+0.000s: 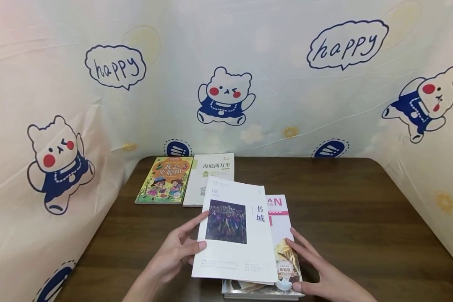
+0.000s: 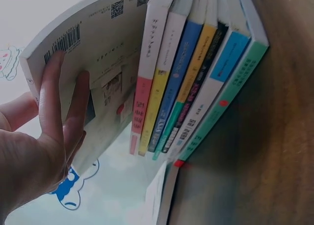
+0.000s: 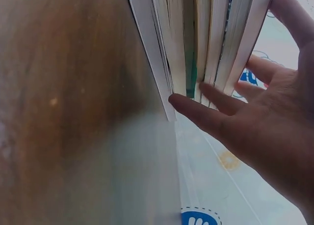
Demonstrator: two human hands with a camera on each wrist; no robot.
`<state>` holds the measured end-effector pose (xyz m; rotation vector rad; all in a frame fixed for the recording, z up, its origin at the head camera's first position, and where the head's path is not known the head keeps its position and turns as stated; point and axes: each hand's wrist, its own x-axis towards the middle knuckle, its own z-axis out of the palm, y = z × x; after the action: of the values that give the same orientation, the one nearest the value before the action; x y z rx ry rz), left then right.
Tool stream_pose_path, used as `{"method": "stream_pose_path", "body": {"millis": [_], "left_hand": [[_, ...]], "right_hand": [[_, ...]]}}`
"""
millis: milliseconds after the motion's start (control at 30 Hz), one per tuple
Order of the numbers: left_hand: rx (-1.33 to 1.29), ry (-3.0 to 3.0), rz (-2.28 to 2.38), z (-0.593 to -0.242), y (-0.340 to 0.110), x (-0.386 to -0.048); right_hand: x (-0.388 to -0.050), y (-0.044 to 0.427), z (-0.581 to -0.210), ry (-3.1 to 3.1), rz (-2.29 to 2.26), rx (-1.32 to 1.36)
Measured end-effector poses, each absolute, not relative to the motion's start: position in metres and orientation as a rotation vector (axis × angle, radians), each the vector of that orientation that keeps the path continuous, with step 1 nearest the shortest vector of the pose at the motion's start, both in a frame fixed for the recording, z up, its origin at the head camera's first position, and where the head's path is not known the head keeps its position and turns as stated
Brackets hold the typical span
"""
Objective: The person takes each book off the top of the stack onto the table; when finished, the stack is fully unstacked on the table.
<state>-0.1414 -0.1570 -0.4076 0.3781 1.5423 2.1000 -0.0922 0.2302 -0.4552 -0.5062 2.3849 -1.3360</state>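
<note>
A thin white magazine (image 1: 232, 256) with a dark picture on its cover lies tilted over a stack of books. My left hand (image 1: 170, 256) pinches its left edge, thumb on the front and fingers against the barcoded back cover (image 2: 115, 48). Under it, the stack's top book (image 1: 281, 218) has pink lettering and a golden picture. Several coloured spines (image 2: 189, 82) of the stack show in the left wrist view, close to that hand. My right hand (image 1: 321, 270) rests its extended fingers along the stack's right side, touching the page edges (image 3: 218, 43).
Behind the stack, a yellow children's book (image 1: 164, 180) and a white book (image 1: 220, 170) lie side by side on the dark wooden table (image 1: 362, 218). The magazine's top corner overlaps the white book in the head view. A cartoon-printed cloth (image 1: 279, 100) surrounds the table's back and sides.
</note>
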Motion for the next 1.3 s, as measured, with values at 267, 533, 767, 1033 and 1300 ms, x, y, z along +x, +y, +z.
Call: {"method": "stream_pose_path", "body": {"millis": [267,533,767,1033,1300], "left_hand": [[0.275,1.556,2.15,-0.403,-0.157,-0.165],[0.235,1.592,2.234,-0.395,-0.156,-0.195],[0.194,1.593,2.293,-0.388,-0.149,-0.223],[0.182,1.684,2.301,-0.38,-0.136,-0.257],[0.148,1.711,2.316,-0.376,-0.123,-0.284]], "right_hand": [[-0.093,0.231,-0.455,2.306,-1.367,-0.469],[-0.095,0.233,-0.455,2.244,-1.378,-0.445],[-0.094,0.233,-0.458,2.267,-1.38,-0.479],[-0.095,0.233,-0.46,2.269,-1.393,-0.48],[-0.095,0.234,-0.459,2.246,-1.389,-0.451]]}}
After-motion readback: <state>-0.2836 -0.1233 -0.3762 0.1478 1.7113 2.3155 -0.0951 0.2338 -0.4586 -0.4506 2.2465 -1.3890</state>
